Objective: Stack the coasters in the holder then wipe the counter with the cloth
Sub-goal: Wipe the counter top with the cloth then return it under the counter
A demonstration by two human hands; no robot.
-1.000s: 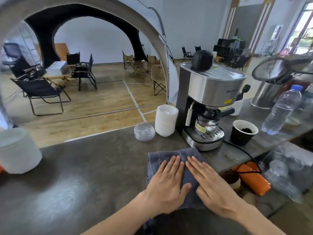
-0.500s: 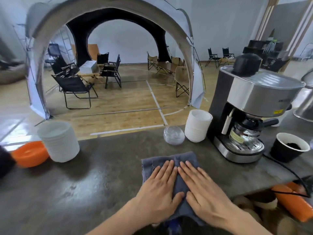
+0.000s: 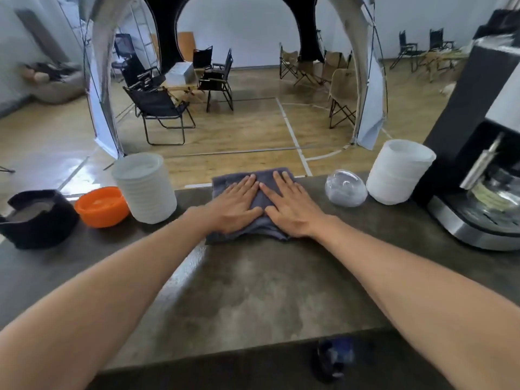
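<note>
A grey cloth (image 3: pixel 264 173) lies flat on the dark counter (image 3: pixel 253 291), up against its far edge. My left hand (image 3: pixel 236 205) and my right hand (image 3: pixel 291 205) press on it side by side, palms down, fingers stretched forward, thumbs almost touching. Both arms are fully extended. At the far left stands a black holder (image 3: pixel 36 223) with something grey inside; I cannot tell whether that is coasters.
An orange bowl (image 3: pixel 101 206) and a white ribbed stack (image 3: pixel 145 187) stand left of the cloth. To its right are a clear glass dome (image 3: pixel 346 187), another white stack (image 3: pixel 399 170) and a coffee machine (image 3: pixel 478 170). Beyond the counter lies a hall with folding chairs.
Both hands have pushed the cloth away from me to the counter's far edge and leftward, away from the coffee machine. The view has swung left, showing the orange bowl and black holder.
</note>
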